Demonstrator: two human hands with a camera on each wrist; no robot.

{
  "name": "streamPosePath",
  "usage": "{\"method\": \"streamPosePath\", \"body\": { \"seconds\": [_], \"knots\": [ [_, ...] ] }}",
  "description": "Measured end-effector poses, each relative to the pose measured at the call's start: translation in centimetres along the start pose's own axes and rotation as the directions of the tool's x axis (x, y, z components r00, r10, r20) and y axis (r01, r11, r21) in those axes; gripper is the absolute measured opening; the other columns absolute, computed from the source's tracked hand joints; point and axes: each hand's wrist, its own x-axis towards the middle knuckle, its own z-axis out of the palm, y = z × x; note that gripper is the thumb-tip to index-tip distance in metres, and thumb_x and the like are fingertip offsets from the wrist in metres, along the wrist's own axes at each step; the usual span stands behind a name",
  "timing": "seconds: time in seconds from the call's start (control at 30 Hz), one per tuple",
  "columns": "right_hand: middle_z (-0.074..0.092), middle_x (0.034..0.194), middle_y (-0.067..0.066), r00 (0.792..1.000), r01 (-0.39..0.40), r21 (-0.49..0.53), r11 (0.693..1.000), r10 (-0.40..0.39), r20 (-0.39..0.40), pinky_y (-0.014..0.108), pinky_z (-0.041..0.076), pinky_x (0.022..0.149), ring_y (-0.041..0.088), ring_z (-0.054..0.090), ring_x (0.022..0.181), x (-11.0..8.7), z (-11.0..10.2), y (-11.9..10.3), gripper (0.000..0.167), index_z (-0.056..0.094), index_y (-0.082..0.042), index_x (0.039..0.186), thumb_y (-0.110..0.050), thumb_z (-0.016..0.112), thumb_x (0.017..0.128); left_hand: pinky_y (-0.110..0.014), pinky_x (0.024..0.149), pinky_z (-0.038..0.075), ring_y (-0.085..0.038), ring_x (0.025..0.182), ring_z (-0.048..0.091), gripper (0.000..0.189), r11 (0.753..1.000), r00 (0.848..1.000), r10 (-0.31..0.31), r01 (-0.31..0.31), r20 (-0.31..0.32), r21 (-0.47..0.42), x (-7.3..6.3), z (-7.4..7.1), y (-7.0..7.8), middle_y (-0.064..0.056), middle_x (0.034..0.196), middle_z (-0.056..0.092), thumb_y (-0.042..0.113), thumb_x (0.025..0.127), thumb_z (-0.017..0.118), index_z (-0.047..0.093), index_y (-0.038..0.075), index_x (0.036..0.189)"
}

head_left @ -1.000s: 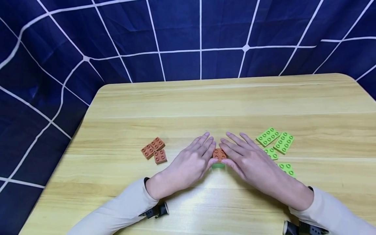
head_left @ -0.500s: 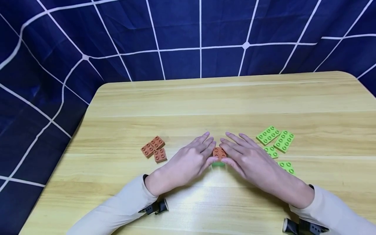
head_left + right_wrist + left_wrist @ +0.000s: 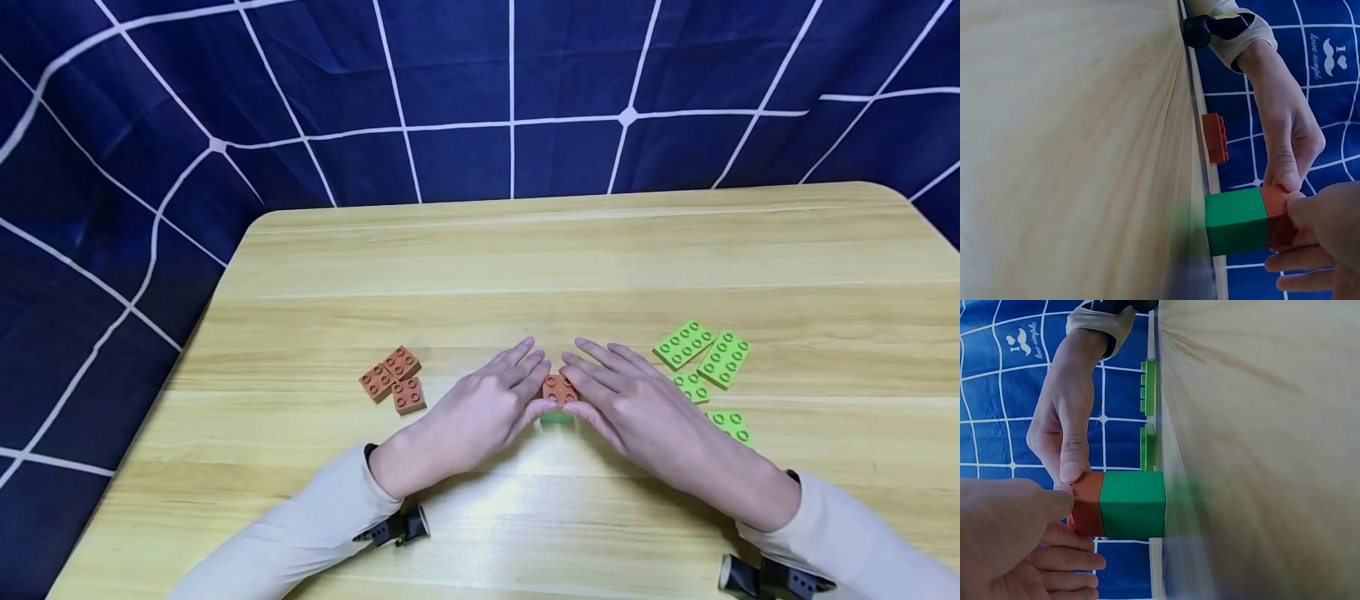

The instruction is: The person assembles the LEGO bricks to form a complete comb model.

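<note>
In the head view an orange-red toy brick (image 3: 559, 388) with studs on top sits on a green block (image 3: 557, 417) at the middle of the table. The wrist views show the brick (image 3: 1087, 505) on the taller green block (image 3: 1133, 504), which stands on the tabletop. My left hand (image 3: 487, 408) pinches the orange-red brick from its left side, thumb at the near face and fingers stretched toward the far side. From the opposite side my right hand (image 3: 637, 408) pinches the same brick in a mirrored way. Part of the brick's sides is hidden by the fingers.
To the left lie a few loose orange-red bricks (image 3: 408, 397) close together. Several flat light green bricks (image 3: 724, 360) lie on the right, some partly hidden behind the right hand. A blue cloth (image 3: 465, 167) with white lines hangs behind the wooden table (image 3: 480, 275).
</note>
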Motion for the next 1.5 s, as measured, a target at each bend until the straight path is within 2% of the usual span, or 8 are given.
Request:
{"method": "streamPosePath", "body": {
  "seconds": [0.17,0.4,0.53,0.7,0.87,1.0,1.17,1.5],
  "knots": [
    [0.063,0.124,0.018,1.000,0.014,-0.008,1.000,-0.014,-0.012,0.057,0.039,0.104,0.037,0.051,0.125,0.0,-0.1,-0.1,0.063,0.064,0.003,0.122,-0.046,0.030,0.104,-0.037,0.115,0.029,-0.032,0.136,0.038,0.048,1.000,1.000,-0.008,0.008,0.013,0.001,0.1,0.0,0.0,-0.022,0.137,0.050,0.032,0.103,0.046,0.053,-0.005,0.132],
    [0.063,0.122,0.020,0.999,0.028,-0.032,0.999,-0.028,-0.017,0.057,0.042,0.101,0.039,0.053,0.122,0.0,-0.1,0.0,0.067,0.064,0.005,0.121,-0.048,0.025,0.104,-0.037,0.114,0.030,-0.033,0.136,0.038,0.047,0.999,1.000,-0.018,0.019,0.022,-0.031,0.2,-0.1,0.0,-0.021,0.137,0.051,0.032,0.103,0.046,0.055,-0.005,0.131],
    [0.063,0.122,0.021,1.000,0.027,-0.031,0.999,-0.028,-0.012,0.056,0.042,0.102,0.039,0.053,0.123,0.0,0.0,-0.1,0.068,0.063,0.005,0.122,-0.048,0.025,0.104,-0.037,0.114,0.029,-0.031,0.138,0.035,0.051,0.998,0.999,-0.025,0.027,0.045,-0.050,0.2,-0.2,0.0,-0.021,0.141,0.047,0.033,0.103,0.044,0.049,-0.005,0.136],
    [0.062,0.123,0.021,1.000,0.024,-0.038,0.999,-0.024,-0.003,0.057,0.042,0.102,0.040,0.052,0.123,0.0,-0.1,-0.2,0.059,0.063,0.006,0.122,-0.044,0.038,0.103,-0.037,0.114,0.029,-0.032,0.139,0.033,0.055,0.999,0.996,-0.018,0.022,0.088,-0.045,0.2,-0.2,-0.1,-0.023,0.144,0.042,0.035,0.105,0.039,0.041,-0.007,0.141],
    [0.062,0.125,0.020,1.000,0.012,-0.014,1.000,-0.012,0.009,0.057,0.041,0.102,0.040,0.051,0.124,0.0,-0.1,-0.2,0.049,0.063,0.006,0.122,-0.036,0.051,0.099,-0.037,0.115,0.028,-0.033,0.139,0.031,0.060,1.000,0.994,-0.006,0.007,0.110,-0.002,0.3,-0.1,-0.1,-0.025,0.144,0.041,0.039,0.104,0.040,0.041,-0.008,0.140],
    [0.062,0.124,0.019,1.000,0.002,0.034,0.999,-0.002,0.008,0.057,0.042,0.102,0.040,0.051,0.125,-0.1,-0.1,0.0,0.046,0.063,0.005,0.122,-0.033,0.056,0.097,-0.038,0.115,0.028,-0.034,0.138,0.033,0.059,0.999,0.995,0.006,-0.009,0.097,0.032,0.4,0.1,-0.1,-0.025,0.142,0.043,0.039,0.102,0.044,0.043,-0.008,0.139],
    [0.061,0.128,0.017,1.000,-0.021,0.076,0.997,0.020,0.017,0.057,0.043,0.101,0.038,0.052,0.124,-0.7,-0.7,0.7,0.047,0.062,0.001,0.126,-0.036,0.053,0.099,-0.037,0.113,0.031,-0.034,0.136,0.037,0.057,0.998,0.998,0.017,-0.021,0.052,0.058,0.5,0.3,0.0,-0.024,0.139,0.047,0.038,0.101,0.047,0.048,-0.008,0.136],
    [0.060,0.126,0.022,0.982,-0.190,0.020,0.982,0.189,0.018,0.059,0.049,0.090,0.041,0.056,0.115,-3.6,-3.3,3.6,0.046,0.061,0.002,0.126,-0.027,0.067,0.091,-0.035,0.113,0.031,-0.034,0.134,0.040,0.056,0.996,0.999,0.030,-0.032,0.021,0.083,0.4,0.3,0.1,-0.024,0.137,0.050,0.037,0.101,0.048,0.051,-0.008,0.133]
  ]
}}
